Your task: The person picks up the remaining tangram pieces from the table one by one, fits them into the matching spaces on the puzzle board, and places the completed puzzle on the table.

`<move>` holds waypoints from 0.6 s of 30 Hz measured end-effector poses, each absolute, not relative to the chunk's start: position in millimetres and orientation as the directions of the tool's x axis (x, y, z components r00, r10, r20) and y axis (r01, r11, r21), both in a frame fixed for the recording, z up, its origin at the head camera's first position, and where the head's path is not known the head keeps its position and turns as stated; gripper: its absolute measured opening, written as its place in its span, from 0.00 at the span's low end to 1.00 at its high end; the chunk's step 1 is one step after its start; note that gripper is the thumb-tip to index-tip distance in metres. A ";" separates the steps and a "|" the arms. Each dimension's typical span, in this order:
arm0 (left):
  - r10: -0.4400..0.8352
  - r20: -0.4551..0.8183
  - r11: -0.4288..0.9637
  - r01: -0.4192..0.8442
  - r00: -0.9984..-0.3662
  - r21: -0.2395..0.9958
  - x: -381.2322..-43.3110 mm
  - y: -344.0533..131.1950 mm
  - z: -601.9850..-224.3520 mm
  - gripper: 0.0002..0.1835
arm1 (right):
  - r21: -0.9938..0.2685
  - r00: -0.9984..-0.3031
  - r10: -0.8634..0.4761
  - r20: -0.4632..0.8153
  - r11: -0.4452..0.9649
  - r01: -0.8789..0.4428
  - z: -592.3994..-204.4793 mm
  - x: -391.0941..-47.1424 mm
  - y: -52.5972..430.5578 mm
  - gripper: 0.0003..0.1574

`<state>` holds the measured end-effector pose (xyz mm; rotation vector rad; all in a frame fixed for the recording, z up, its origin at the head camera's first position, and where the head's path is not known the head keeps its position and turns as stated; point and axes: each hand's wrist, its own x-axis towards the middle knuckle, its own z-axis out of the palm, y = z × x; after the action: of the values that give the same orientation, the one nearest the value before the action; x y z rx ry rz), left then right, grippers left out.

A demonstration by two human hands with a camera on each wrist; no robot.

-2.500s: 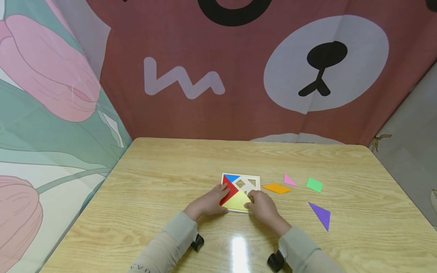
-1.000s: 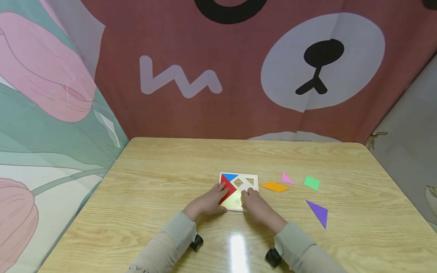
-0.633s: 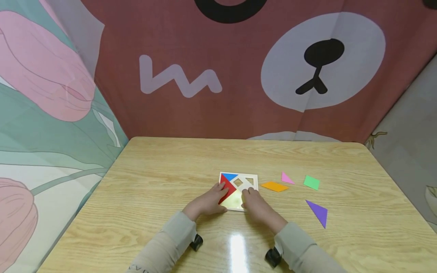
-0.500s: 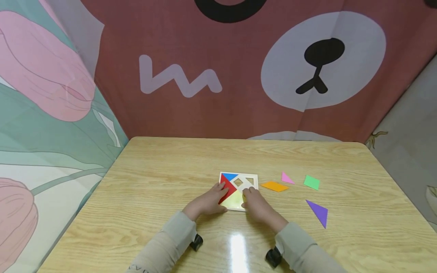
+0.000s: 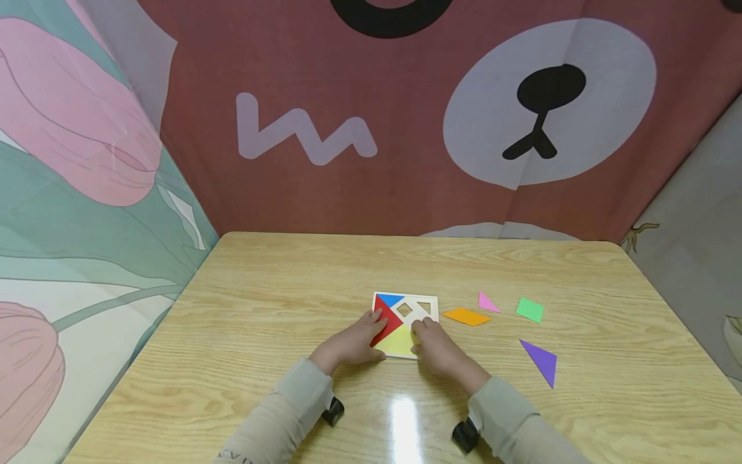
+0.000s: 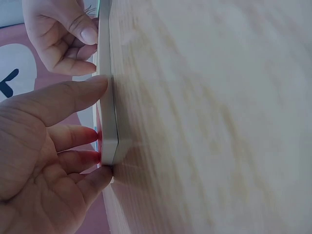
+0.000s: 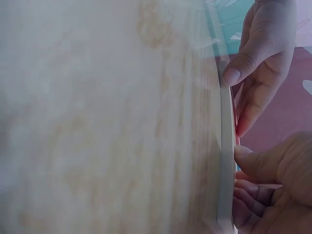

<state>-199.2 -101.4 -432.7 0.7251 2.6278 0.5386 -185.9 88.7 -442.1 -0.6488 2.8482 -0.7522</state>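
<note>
A white square tangram board [image 5: 417, 316] lies on the table, with a blue triangle [image 5: 390, 300] and a red triangle [image 5: 385, 316] in it. My left hand [image 5: 350, 341] holds the board's near left corner, fingertips on the red triangle and thumb along the near edge. A yellow triangle [image 5: 397, 341] lies level in the near side of the board. At its right end my right hand [image 5: 437, 348] pinches it with thumb and curled fingers, covering that corner. In the left wrist view the board's side [image 6: 108, 112] is flat on the table.
Right of the board lie an orange parallelogram [image 5: 466, 317], a pink triangle [image 5: 488, 303], a green square [image 5: 530, 310] and a purple triangle [image 5: 542, 363]. Printed cloth [image 5: 324, 193] hangs behind the wooden table [image 5: 278, 283].
Since the earliest frame, my right hand has shifted slightly left over the board, and the yellow triangle has moved a little. My left hand stays put. The loose pieces have not moved.
</note>
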 end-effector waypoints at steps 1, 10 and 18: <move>0.546 -0.239 0.796 0.409 -0.803 0.446 -199.3 -101.5 -432.6 0.37 | -0.502 -0.899 -0.437 -0.014 0.781 -0.371 -441.5 -186.2 89.0 0.16; 0.540 -0.251 0.803 0.401 -0.804 0.441 -199.7 -100.6 -432.5 0.38 | -0.536 -0.883 -0.470 -0.021 0.750 -0.387 -436.8 -188.4 95.0 0.15; 0.536 -0.247 0.807 0.405 -0.807 0.429 -199.5 -99.3 -431.4 0.37 | -0.589 -0.865 -0.501 -0.001 0.700 -0.405 -432.8 -187.1 100.6 0.15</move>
<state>-199.5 -99.3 -431.4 0.7124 2.6355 0.5111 -187.1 100.6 -432.8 -0.7372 2.7459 -0.8934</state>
